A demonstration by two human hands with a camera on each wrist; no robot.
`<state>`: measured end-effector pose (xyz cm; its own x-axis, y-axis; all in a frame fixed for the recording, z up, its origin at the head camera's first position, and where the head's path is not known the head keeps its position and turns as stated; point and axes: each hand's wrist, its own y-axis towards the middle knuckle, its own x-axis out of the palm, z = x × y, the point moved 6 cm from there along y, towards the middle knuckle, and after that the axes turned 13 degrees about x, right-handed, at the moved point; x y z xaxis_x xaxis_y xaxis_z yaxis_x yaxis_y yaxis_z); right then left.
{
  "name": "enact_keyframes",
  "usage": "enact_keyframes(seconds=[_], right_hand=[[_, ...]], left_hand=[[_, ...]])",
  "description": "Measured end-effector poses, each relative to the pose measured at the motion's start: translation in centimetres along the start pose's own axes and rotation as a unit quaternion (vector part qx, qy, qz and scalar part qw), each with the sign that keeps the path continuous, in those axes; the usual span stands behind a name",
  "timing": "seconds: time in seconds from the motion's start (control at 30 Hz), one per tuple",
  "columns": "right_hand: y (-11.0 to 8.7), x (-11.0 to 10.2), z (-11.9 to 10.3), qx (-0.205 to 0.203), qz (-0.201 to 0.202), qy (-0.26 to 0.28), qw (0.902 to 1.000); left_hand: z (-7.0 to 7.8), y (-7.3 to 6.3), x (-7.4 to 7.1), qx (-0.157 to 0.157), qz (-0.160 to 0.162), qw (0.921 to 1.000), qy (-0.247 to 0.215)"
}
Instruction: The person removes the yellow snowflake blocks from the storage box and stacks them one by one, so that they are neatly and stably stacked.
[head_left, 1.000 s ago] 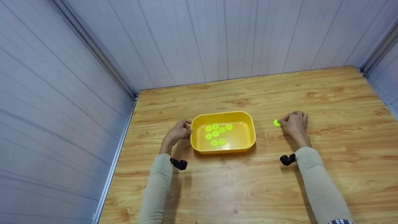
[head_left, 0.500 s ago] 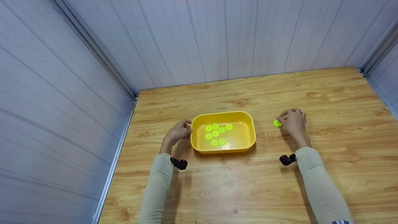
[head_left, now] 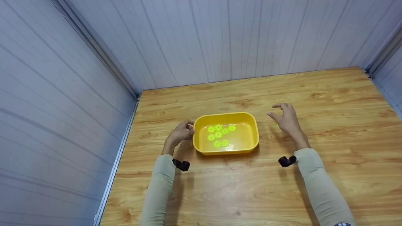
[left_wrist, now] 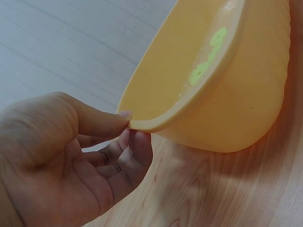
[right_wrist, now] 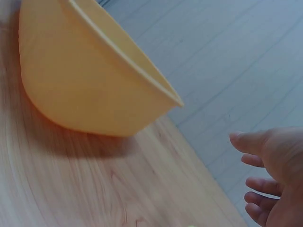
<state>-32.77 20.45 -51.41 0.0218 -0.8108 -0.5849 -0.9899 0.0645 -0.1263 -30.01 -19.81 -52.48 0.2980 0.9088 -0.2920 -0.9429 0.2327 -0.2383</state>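
Note:
A yellow plastic basin [head_left: 245, 138] stands on the table, with several bright green flower-shaped pieces [head_left: 218, 135] lying flat on its floor. My left hand [head_left: 181, 131] pinches the basin's left rim between thumb and fingers; the left wrist view shows the thumb [left_wrist: 106, 124] on top and fingertips below. Right of the basin, my right hand [head_left: 287, 121] is held with thumb and index finger spread apart and nothing between them. A thin speckle of bright green [head_left: 275, 125] shows just below that thumb, mostly lost to view.
The wood-patterned table [head_left: 220, 194] meets a pale panelled wall [head_left: 213, 40] at the back, with another wall at the left. A dark wrist camera [head_left: 181, 164] juts from the left sleeve and a second camera [head_left: 287, 161] from the right one.
My right hand has let go of the green flower piece it was pinching, spread its thumb and index finger, and moved slightly up and left. The left hand and basin have stayed put.

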Motion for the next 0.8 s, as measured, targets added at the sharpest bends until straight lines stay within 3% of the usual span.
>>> enact_keyframes(seconds=[0.43,0.8], right_hand=[[-1.2,2.5,-4.3,-0.063,-0.021,0.035,0.9972],[-2.2,5.7,-6.8,-0.087,-0.058,0.008,0.9945]], left_hand=[[0.0,0.1,0.0,0.010,-0.001,0.9999,0.004],[0.1,0.1,0.0,0.007,-0.003,0.9999,0.015]])
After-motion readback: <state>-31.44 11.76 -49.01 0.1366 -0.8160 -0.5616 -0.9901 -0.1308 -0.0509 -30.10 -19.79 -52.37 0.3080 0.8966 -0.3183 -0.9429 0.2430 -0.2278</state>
